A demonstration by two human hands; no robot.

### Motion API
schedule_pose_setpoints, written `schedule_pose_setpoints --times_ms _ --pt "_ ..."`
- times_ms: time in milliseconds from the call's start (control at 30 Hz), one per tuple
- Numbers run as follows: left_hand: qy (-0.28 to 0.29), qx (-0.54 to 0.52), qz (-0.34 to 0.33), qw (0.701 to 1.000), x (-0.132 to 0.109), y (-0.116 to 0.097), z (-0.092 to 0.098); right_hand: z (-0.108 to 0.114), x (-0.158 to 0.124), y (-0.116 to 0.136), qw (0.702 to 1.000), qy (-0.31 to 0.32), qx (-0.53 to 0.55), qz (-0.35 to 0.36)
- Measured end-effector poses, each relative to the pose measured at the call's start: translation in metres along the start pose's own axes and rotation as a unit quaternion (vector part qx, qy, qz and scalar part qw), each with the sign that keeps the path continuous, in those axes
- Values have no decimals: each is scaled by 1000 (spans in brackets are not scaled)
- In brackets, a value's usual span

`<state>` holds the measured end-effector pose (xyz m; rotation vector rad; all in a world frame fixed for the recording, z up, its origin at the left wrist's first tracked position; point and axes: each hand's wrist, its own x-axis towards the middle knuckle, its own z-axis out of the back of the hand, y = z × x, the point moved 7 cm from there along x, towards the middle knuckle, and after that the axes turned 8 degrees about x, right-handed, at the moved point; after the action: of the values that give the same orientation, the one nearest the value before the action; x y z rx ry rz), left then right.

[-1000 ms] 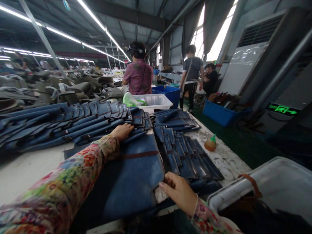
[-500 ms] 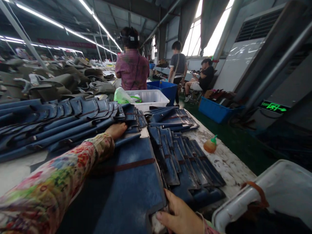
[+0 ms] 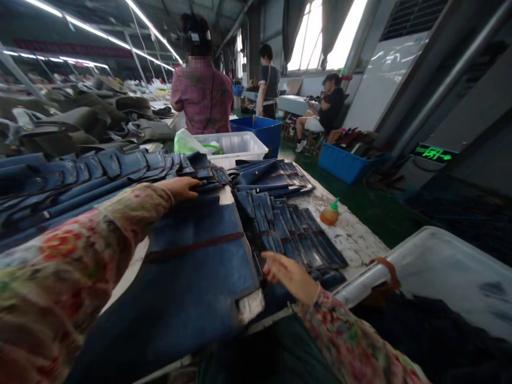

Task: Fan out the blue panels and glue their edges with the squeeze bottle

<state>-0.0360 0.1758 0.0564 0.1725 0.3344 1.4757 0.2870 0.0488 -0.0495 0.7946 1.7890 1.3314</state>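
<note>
Right hand has moved off the blue panel, grip half-open, empty; left hand (grip I cannot tell) is by folded pieces

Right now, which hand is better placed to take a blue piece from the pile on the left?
Probably the left hand: it is at the edge of that pile, while the right hand is across the flat blue panel, beside its right edge.

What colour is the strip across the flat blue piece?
In the head view, the strip is reddish brown.
</note>
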Motion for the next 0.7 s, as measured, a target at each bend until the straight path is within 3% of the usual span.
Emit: schedule_pose_setpoints --times_ms 67,167,267,333,400,533,700 --pt "-63 -38 -28 997 -26 -22 26 25 1 17 984 -98 137 55" --pt "-123 -86 -119 981 -79 -79 47 39 -2 28 946 -140 278 89" --pt "-100 -93 -220 966 -128 -138 37 31 -7 26 941 -129 303 76" --pt "-68 -90 -227 967 -147 -158 17 22 -11 20 938 -133 314 62" --pt "-47 -94 -202 974 -156 -159 -5 11 -13 14 937 -151 311 47" --pt "-41 -93 -129 986 -158 -138 -41 -20 -8 -2 950 -165 265 14" --pt "-73 -97 -86 989 -160 -124 -51 -41 17 -18 946 -192 257 36"
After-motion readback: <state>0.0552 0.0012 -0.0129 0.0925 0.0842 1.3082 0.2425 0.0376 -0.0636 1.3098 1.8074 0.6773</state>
